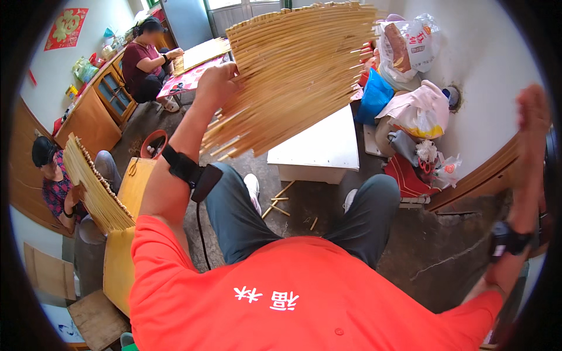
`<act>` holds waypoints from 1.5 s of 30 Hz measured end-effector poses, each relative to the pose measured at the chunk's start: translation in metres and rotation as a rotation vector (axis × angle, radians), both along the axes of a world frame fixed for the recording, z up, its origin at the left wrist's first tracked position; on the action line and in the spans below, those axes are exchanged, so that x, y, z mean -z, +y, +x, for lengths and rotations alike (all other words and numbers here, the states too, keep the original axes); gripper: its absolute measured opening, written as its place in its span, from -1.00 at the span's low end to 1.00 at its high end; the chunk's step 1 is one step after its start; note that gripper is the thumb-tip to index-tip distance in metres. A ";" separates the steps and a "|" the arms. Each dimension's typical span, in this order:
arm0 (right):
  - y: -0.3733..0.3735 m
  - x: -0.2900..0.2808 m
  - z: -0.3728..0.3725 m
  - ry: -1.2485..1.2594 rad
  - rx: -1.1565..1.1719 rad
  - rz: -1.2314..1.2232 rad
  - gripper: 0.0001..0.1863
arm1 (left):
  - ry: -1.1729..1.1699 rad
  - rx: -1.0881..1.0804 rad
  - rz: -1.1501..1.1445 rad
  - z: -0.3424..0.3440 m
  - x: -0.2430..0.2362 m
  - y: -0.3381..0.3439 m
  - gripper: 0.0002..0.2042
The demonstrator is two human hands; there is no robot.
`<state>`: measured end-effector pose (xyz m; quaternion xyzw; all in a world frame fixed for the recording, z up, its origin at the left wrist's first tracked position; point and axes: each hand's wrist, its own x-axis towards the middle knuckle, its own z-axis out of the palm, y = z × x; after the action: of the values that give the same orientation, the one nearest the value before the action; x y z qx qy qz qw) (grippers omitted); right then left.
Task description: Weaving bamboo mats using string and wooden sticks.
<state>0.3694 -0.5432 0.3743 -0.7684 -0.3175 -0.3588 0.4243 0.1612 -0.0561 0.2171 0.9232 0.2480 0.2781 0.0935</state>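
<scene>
In front of me, above a low white table (pixel 316 140), hangs a mat of straw-coloured stalks (pixel 298 76) laid side by side. Its top edge looks bound, and loose stalk ends stick out at the lower left. My left hand (pixel 219 85) is closed on the mat's left edge; part of its fingers is hidden behind the stalks. Far out to the right, my right hand (pixel 531 111) is raised away from the mat, stretched flat and somewhat blurred, with nothing in it. Each of my wrists or forearms carries a black strapped device.
Several loose stalks (pixel 280 200) lie on the floor between my feet. At left, a person holds another stalk mat (pixel 96 187) beside a yellow wooden table (pixel 123 257). Another person works at a pink-covered table (pixel 190 79) behind. Bags (pixel 418 111) crowd the right wall.
</scene>
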 end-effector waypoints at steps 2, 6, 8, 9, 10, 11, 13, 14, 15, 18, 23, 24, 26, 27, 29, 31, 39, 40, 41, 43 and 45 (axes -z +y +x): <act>0.050 0.067 0.000 0.331 -0.416 -0.002 -0.77 | -0.122 0.057 -0.075 0.001 0.018 0.004 -0.70; 0.161 0.172 -0.022 0.842 -0.963 0.054 -0.95 | -0.258 0.177 -0.292 0.003 0.065 0.014 -0.72; 0.198 0.207 -0.043 0.952 -1.096 0.074 -0.98 | -0.232 0.150 -0.322 -0.004 0.091 0.016 -0.73; 0.213 0.220 -0.053 1.021 -1.131 0.070 -0.98 | -0.219 0.155 -0.355 -0.010 0.103 0.015 -0.73; 0.227 0.231 -0.062 1.076 -1.127 0.050 -0.98 | -0.157 0.114 -0.282 -0.014 0.111 0.015 -0.73; 0.239 0.240 -0.069 1.141 -1.095 0.020 -0.97 | -0.144 0.093 -0.303 -0.019 0.119 0.015 -0.72; 0.260 0.253 -0.079 1.136 -1.170 -0.006 -0.95 | -0.130 0.096 -0.402 -0.025 0.132 0.011 -0.72; 0.270 0.257 -0.083 1.122 -1.220 -0.005 -0.93 | -0.131 0.083 -0.407 -0.027 0.135 0.009 -0.72; 0.280 0.262 -0.087 1.006 -1.174 -0.044 -0.92 | -0.140 0.082 -0.406 -0.028 0.137 0.008 -0.71; 0.312 0.267 -0.091 0.651 -1.112 -0.069 -0.89 | -0.191 0.124 -0.461 -0.030 0.132 0.003 -0.71; 0.348 0.269 -0.093 0.486 -1.080 0.026 -0.85 | -0.261 0.200 -0.649 -0.036 0.112 -0.009 -0.71; 0.353 0.269 -0.094 0.508 -1.065 0.009 -0.86 | -0.256 0.174 -0.589 -0.035 0.108 -0.011 -0.73; 0.362 0.269 -0.100 0.524 -1.049 -0.013 -0.89 | -0.283 0.176 -0.465 -0.034 0.102 -0.015 -0.75; 0.366 0.267 -0.101 0.569 -1.088 0.006 -0.90 | -0.288 0.146 -0.441 -0.033 0.100 -0.017 -0.76; 0.371 0.261 -0.106 0.773 -1.071 -0.049 -0.91 | -0.303 0.094 -0.421 -0.031 0.097 -0.019 -0.77; 0.370 0.252 -0.111 0.750 -1.137 -0.005 -0.91 | -0.297 0.090 -0.400 -0.031 0.097 -0.021 -0.78; 0.350 0.230 -0.116 0.764 -1.038 -0.137 -0.90 | -0.314 0.084 -0.432 -0.033 0.102 -0.021 -0.80; 0.350 0.231 -0.117 0.763 -1.038 -0.139 -0.89 | -0.311 0.081 -0.425 -0.033 0.102 -0.021 -0.80; 0.349 0.232 -0.118 0.782 -1.027 -0.150 -0.89 | -0.307 0.077 -0.419 -0.034 0.103 -0.020 -0.80; 0.348 0.233 -0.120 0.776 -1.033 -0.136 -0.88 | -0.292 0.082 -0.439 -0.035 0.104 -0.020 -0.80; 0.347 0.234 -0.120 0.749 -1.020 -0.129 -0.87 | -0.297 0.090 -0.472 -0.036 0.105 -0.020 -0.78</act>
<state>0.2495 -0.1958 0.1405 -0.6181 -0.4947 0.2012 0.5768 0.1251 -0.0757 0.1126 0.8351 0.2481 0.3407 0.3536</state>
